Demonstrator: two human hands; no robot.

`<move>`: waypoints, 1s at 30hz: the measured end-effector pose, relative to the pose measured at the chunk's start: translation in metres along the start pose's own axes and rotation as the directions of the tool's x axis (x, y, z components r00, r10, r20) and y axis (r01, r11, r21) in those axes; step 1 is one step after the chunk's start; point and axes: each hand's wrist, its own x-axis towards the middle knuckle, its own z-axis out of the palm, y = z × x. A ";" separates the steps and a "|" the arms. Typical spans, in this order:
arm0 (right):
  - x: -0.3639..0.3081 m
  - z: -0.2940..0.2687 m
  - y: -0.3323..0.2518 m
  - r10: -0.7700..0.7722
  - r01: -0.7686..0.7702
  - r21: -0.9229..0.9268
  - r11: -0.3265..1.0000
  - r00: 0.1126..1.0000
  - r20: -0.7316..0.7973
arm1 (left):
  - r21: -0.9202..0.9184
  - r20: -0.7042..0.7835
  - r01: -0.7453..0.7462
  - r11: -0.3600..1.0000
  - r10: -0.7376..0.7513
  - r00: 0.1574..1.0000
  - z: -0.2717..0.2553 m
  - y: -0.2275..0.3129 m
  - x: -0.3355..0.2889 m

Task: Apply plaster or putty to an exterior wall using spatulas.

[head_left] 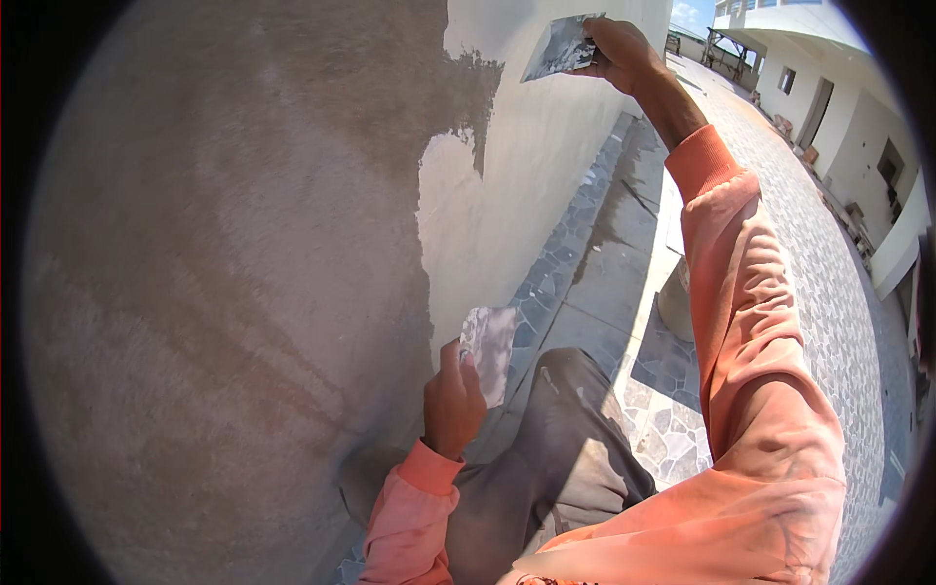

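The two hands are well apart, and each one is closed on its own flat tool. The right hand point(624, 57) is up high, near the top of the wall that we can see, and it grips a shiny metal blade point(564, 49) by its right side. This blade points left, away from the fingers, and its free edge slants down to the left. It has pale smears on it. I cannot tell if it touches the wall. The left hand point(455, 402) is much lower, and it pinches the left side of a flat plate point(490, 356) with pale stuff on its face. The plate's long side runs up and down, with the top tipped a little to the right. The big wall point(244, 244) is rough and brown-gray on the left, and a smooth pale coat point(468, 224) covers the part on the right, with a ragged edge between them. A strip of stone pieces point(541, 292) runs along the wall's foot. A bent knee in dark trousers point(570, 390) is just right of the plate and below it. The orange right sleeve point(746, 283) blocks part of a round, dull thing point(674, 304) and some paving point(829, 224). A white building point(829, 93) stands far off.
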 end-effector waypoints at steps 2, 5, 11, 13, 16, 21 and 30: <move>-0.018 -0.005 0.024 0.051 -0.053 -0.025 0.998 0.997 -0.055 | -0.030 -0.033 -0.006 1.000 0.005 0.999 0.000 -0.001 0.001; -0.030 -0.009 0.079 0.261 -0.259 0.035 0.965 0.954 -0.148 | -0.045 -0.047 -0.013 0.999 0.011 0.999 -0.001 -0.002 0.002; 0.001 -0.019 0.210 0.264 -0.274 -0.069 0.959 0.956 -0.125 | -0.022 -0.026 0.024 0.999 -0.025 0.999 0.000 -0.005 0.001; 0.016 -0.020 0.231 0.093 -0.087 -0.239 0.967 0.996 0.014 | -0.013 -0.037 0.017 1.000 -0.017 0.999 0.001 -0.005 0.001; 0.037 -0.011 0.224 0.177 -0.191 -0.212 0.959 0.981 -0.081 | -0.012 -0.047 0.029 1.000 -0.030 0.998 0.000 -0.006 0.001; 0.042 -0.003 0.161 0.344 -0.352 0.004 0.936 0.912 -0.224 | -0.030 -0.022 0.063 0.998 -0.064 0.998 -0.001 -0.005 0.001; 0.025 0.028 0.046 0.048 -0.064 -0.193 0.979 0.995 -0.087 | -0.116 -0.024 0.091 0.989 -0.095 0.995 0.001 -0.003 0.001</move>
